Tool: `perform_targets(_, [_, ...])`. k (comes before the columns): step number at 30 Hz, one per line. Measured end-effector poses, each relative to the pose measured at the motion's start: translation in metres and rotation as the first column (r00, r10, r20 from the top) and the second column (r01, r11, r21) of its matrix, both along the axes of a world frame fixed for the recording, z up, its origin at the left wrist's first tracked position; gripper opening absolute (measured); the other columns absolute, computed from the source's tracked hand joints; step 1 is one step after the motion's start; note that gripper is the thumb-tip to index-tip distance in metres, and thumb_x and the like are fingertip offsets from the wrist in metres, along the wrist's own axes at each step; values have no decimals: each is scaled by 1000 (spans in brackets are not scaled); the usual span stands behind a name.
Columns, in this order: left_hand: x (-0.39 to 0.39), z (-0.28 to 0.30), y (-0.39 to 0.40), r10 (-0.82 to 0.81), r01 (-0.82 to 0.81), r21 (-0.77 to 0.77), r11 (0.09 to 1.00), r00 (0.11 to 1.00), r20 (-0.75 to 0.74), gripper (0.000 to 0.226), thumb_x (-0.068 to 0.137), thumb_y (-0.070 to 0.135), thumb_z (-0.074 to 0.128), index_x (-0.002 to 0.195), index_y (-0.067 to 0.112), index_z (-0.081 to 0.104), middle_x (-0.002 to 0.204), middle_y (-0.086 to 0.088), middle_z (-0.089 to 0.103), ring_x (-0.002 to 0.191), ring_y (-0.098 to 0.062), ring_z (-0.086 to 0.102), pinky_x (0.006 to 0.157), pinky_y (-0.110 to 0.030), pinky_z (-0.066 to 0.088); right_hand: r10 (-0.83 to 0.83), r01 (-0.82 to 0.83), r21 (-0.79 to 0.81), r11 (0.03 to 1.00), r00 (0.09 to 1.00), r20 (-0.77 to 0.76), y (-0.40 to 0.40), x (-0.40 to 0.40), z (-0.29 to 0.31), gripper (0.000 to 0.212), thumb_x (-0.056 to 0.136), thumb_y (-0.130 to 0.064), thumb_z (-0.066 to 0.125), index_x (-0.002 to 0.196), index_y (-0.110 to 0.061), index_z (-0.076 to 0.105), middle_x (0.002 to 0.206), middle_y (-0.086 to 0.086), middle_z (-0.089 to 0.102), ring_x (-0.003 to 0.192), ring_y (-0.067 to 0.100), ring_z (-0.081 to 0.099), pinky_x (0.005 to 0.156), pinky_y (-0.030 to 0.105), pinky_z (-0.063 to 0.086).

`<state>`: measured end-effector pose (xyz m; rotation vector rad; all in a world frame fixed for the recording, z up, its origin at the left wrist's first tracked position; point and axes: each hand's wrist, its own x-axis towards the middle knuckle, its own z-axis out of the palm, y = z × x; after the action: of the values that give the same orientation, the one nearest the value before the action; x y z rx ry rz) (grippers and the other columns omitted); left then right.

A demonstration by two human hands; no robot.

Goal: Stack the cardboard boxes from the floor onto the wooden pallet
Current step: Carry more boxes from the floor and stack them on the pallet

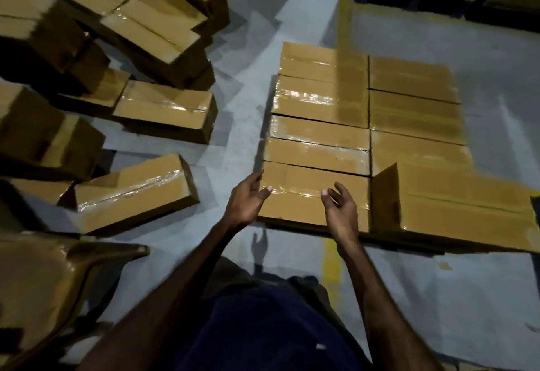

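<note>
Hands (248,198) (340,207) empty, boxes (318,136) sealed, stacked

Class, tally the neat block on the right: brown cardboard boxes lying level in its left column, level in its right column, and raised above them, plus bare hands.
Left-column level brown cardboard boxes: 4
Right-column level brown cardboard boxes: 3
Raised brown cardboard box: 1
Bare hands, left hand and right hand: 2
Total: 10
</note>
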<state>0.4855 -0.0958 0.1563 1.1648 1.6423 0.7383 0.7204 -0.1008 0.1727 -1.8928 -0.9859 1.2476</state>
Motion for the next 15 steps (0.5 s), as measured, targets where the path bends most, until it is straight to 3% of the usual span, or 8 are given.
perform_targets(4, [-104, -8, -12, 158, -158, -15, 987, 987, 21, 62, 103, 37, 67, 159, 23, 45, 159, 0, 51, 136, -23, 56, 104, -33, 46, 101, -101, -22, 995, 995, 5, 24, -98, -3, 58, 105, -36, 64, 158, -23, 45, 151, 3, 58, 135, 21, 56, 111, 39, 47])
perform_targets(8, [-215, -10, -29, 312, -312, -31, 950, 950, -5, 60, 102, 32, 69, 157, 21, 49, 156, -2, 53, 133, -24, 57, 103, -33, 48, 272, -273, -51, 961, 962, -14, 42, -208, -10, 60, 104, -37, 65, 159, -21, 44, 155, 5, 55, 137, 24, 55, 115, 54, 46])
perform_targets(13, [-324, -12, -54, 447, -449, -37, 893, 892, -65, 60, 101, 35, 71, 156, 23, 50, 152, -4, 57, 129, -26, 60, 105, -44, 54, 439, -441, -61, 895, 897, -43, 55, -320, -6, 58, 106, -31, 63, 158, -16, 43, 154, 8, 54, 132, 18, 54, 109, 35, 45])
perform_targets(15, [-352, -15, -61, 504, -506, -61, 860, 862, -51, 61, 100, 38, 71, 156, 27, 50, 152, -2, 56, 128, -24, 59, 104, -44, 54, 490, -491, -84, 867, 871, -33, 61, -351, -6, 58, 107, -34, 61, 159, -19, 42, 155, 7, 53, 135, 22, 54, 105, 34, 45])
